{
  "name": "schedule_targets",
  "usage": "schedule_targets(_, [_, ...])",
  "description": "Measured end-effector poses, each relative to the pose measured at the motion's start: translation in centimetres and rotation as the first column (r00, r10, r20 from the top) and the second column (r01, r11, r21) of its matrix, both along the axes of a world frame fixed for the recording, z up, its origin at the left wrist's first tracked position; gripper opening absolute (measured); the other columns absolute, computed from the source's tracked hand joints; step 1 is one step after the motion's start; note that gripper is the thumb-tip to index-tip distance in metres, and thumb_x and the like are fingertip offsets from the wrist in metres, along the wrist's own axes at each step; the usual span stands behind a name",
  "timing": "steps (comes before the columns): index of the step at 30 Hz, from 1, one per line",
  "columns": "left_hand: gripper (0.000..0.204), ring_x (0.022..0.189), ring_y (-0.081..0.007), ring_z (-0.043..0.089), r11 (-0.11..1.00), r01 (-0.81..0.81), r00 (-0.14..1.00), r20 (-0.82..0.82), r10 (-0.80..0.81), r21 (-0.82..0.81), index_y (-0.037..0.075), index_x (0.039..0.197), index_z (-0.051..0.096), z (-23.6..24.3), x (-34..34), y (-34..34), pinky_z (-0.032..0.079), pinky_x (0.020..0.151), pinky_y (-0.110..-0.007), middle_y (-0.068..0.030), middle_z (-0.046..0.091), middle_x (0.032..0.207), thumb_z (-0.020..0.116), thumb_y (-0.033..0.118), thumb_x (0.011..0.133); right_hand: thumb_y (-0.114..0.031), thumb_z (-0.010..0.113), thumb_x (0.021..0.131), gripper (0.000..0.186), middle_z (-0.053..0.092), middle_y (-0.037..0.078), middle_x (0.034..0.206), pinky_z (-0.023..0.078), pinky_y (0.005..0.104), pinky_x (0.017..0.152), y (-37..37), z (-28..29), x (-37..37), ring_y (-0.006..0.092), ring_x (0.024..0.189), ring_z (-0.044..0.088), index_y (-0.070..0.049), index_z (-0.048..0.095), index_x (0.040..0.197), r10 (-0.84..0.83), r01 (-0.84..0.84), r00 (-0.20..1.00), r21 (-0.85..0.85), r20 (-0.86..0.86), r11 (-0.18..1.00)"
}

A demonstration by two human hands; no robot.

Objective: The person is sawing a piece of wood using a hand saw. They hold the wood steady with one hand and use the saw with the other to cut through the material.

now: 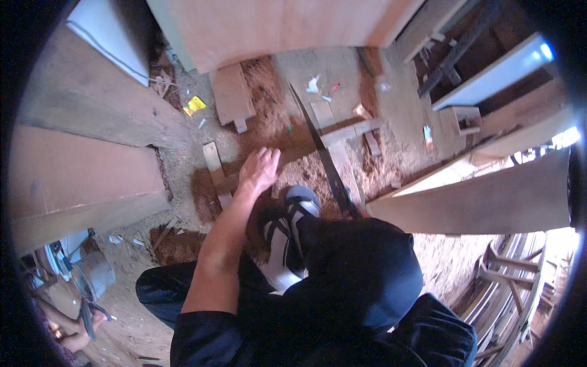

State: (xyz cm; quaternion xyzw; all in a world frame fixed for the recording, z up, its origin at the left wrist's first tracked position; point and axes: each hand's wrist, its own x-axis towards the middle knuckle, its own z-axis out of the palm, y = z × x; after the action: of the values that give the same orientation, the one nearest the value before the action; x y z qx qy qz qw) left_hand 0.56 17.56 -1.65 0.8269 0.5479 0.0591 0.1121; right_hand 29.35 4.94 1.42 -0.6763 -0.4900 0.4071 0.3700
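Note:
A long narrow wooden board [351, 131] lies low over the ground in front of my feet, resting on smaller wood pieces. My left hand [261, 167] bears down on its left part, fingers bent over it. A handsaw [329, 166] with a long, dark, tapering blade crosses the board right of that hand, its tip pointing away from me. At the saw's near end is my right hand [365, 213], closed around the handle. Only a sliver of this hand shows; black cloth covers the rest. One shoe [302, 199] is close to the board's near side.
Reddish sawdust [263, 79] and scraps cover the floor. Large wooden panels [281, 30] stand ahead, and a thick board [477, 199] juts in at right. Another person's foot [92, 321] shows at lower left, near a grey bucket [95, 275]. Stacked timber [501, 293] is at lower right.

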Motion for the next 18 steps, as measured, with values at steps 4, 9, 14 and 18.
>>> schedule_targets(4, [0.042, 0.105, -0.0282, 0.058, 1.0, 0.007, 1.0, 0.0, -0.007, 0.012, 0.005, 0.107, 0.054, -1.2, -0.7, 0.1, 0.047, 0.091, -0.041, -0.012, 0.063, 0.105, 0.069, 0.035, 0.082, -0.019, 0.067, 0.086, 0.015, 0.051, -0.005, 0.066, 0.037, 0.0254, 0.055, 1.3, 0.5, -0.9, 0.0062, 0.061, 0.048, -0.004, 0.063, 0.088, 0.055, -0.061, 0.995, -0.075, -0.081, 0.995])
schedule_targets(9, [0.044, 0.105, -0.0273, 0.058, 0.993, 0.012, 0.997, -0.08, -0.022, -0.118, 0.005, 0.107, 0.054, 0.2, 0.2, 0.6, 0.047, 0.092, -0.041, -0.0124, 0.063, 0.107, 0.067, 0.039, 0.084, -0.019, 0.067, 0.086, 0.015, 0.052, -0.004, 0.067, 0.038, 0.0256, 0.057, -1.7, 1.3, 0.4, 0.0069, 0.062, 0.049, -0.005, 0.063, 0.09, 0.09, -0.091, 0.996, -0.091, -0.019, 0.992])
schedule_targets(14, [0.042, 0.102, -0.029, 0.06, 0.999, 0.03, 0.998, -0.047, -0.031, -0.031, 0.003, 0.104, 0.054, 0.2, 0.8, 0.8, 0.049, 0.088, -0.04, -0.0136, 0.064, 0.101, 0.068, 0.037, 0.084, -0.019, 0.066, 0.086, 0.015, 0.053, -0.003, 0.068, 0.039, 0.0258, 0.059, -0.4, 1.0, 0.6, 0.0077, 0.063, 0.05, -0.005, 0.064, 0.091, 0.132, -0.131, 0.985, 0.016, -0.111, 0.991])
schedule_targets(18, [0.043, 0.096, -0.0302, 0.061, 0.999, 0.028, 0.999, -0.048, -0.026, 0.041, 0.003, 0.103, 0.055, -0.1, 0.3, 0.3, 0.051, 0.082, -0.042, -0.0144, 0.064, 0.097, 0.071, 0.036, 0.081, -0.021, 0.063, 0.09, 0.02, 0.06, 0.004, 0.09, 0.044, 0.0313, 0.069, 1.3, 3.3, 0.0, 0.0141, 0.081, 0.055, -0.005, 0.062, 0.103, 0.124, -0.198, 0.963, -0.318, -0.237, 0.927])
